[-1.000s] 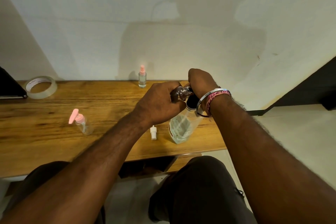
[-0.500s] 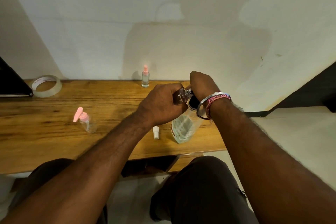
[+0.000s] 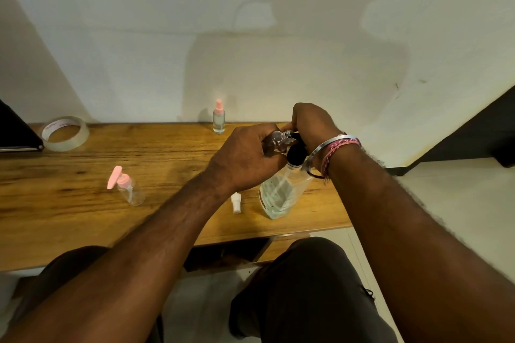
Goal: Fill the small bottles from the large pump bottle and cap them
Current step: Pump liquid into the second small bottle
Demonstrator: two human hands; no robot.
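Observation:
The large clear pump bottle [image 3: 278, 195] stands near the front right of the wooden table [image 3: 83, 198], with clear liquid low inside and a black pump top. My left hand [image 3: 245, 159] holds a small uncapped clear bottle [image 3: 278, 140], tilted, its mouth at the pump's nozzle. My right hand [image 3: 312, 122] sits curled over the pump head, which it mostly hides. A small white cap [image 3: 236, 203] lies on the table just left of the large bottle.
A small clear bottle with a pink pump [image 3: 125, 186] stands at the left middle. A small pink-capped spray bottle [image 3: 218, 117] stands by the wall. A tape roll [image 3: 65, 133] and a dark object [image 3: 16, 133] are at the far left.
Both hands stay on the small bottle and pump head. The view has shifted slightly, nothing else moved.

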